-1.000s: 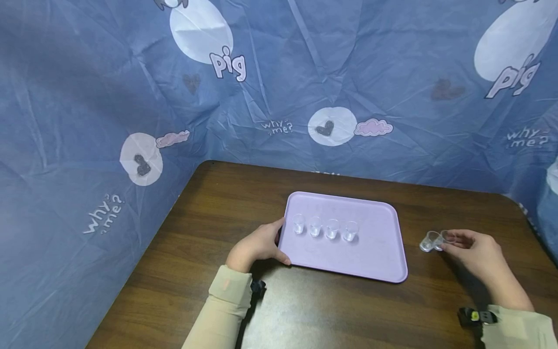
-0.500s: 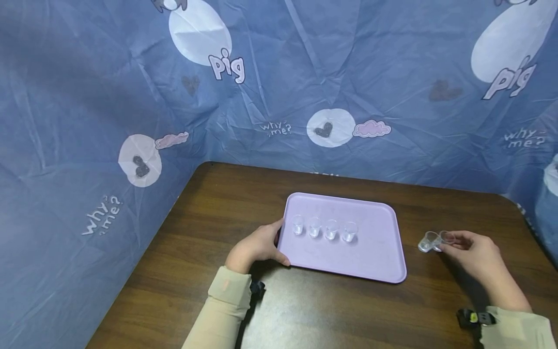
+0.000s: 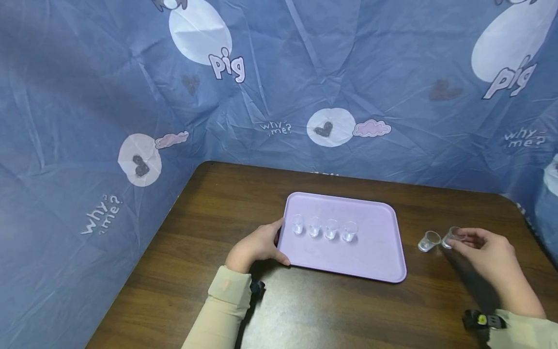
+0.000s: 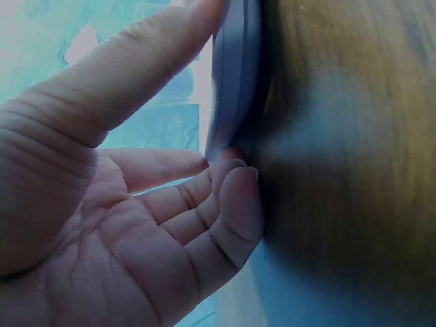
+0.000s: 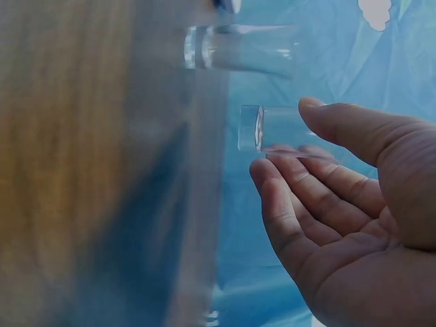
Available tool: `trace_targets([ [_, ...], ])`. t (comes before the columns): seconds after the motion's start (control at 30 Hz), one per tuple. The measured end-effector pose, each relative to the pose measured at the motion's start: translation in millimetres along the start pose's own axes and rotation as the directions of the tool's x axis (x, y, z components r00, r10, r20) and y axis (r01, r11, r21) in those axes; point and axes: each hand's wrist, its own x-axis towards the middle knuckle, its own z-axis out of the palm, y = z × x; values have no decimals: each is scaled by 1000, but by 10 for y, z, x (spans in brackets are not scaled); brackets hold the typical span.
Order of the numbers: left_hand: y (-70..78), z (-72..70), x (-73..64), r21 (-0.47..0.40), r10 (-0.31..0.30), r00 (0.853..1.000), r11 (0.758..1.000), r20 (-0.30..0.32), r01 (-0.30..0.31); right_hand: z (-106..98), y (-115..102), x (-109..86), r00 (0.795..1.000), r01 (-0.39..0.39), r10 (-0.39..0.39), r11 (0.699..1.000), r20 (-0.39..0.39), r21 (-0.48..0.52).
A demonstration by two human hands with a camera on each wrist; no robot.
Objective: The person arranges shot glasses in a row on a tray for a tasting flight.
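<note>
My right hand point(image 3: 494, 254) pinches a small clear shot glass point(image 3: 449, 240) between thumb and fingers, to the right of the tray. In the right wrist view the held glass point(image 5: 272, 129) has its base farther from the tabletop than the glass beside it. That second shot glass point(image 3: 428, 241) stands on the table just left of it. My left hand point(image 3: 256, 246) holds the left end of a lilac tray point(image 3: 379, 247), thumb at the near corner. Curled fingers point(image 4: 238, 204) meet the tray's rim in the left wrist view. Several shot glasses point(image 3: 332, 230) stand in a row on the tray.
The tray lies on a brown wooden table point(image 3: 340, 310). Behind and to the left, a blue printed cloth point(image 3: 270, 92) hangs along the table's edges.
My right hand has moved slightly right and up with its shot glass, opening a gap from the other one. The left hand and tray have stayed put.
</note>
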Motion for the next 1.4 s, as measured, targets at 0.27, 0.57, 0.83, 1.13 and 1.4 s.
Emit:
trace_targets([
  [0.27, 14, -11, 1, 14, -12, 1000, 1000, -9, 12, -109, -169, 4, 994, 71, -71, 997, -77, -3],
  [0.57, 15, -17, 1, 9, -9, 1000, 1000, -7, 9, -149, -433, -23, 989, 123, -121, 992, -87, 23],
  [0.83, 23, -17, -16, 2, -17, 1000, 1000, 6, 17, -6, -646, -58, 989, 147, -146, 986, -19, 84],
  [1.13, 21, -9, -4, 1, -15, 1000, 1000, 6, 15, 211, -816, -67, 982, 180, -185, 977, 38, 117],
  [1.4, 13, -3, -6, -2, -22, 1000, 1000, 5, 22, 431, -950, -38, 972, 200, -216, 966, 89, 162],
])
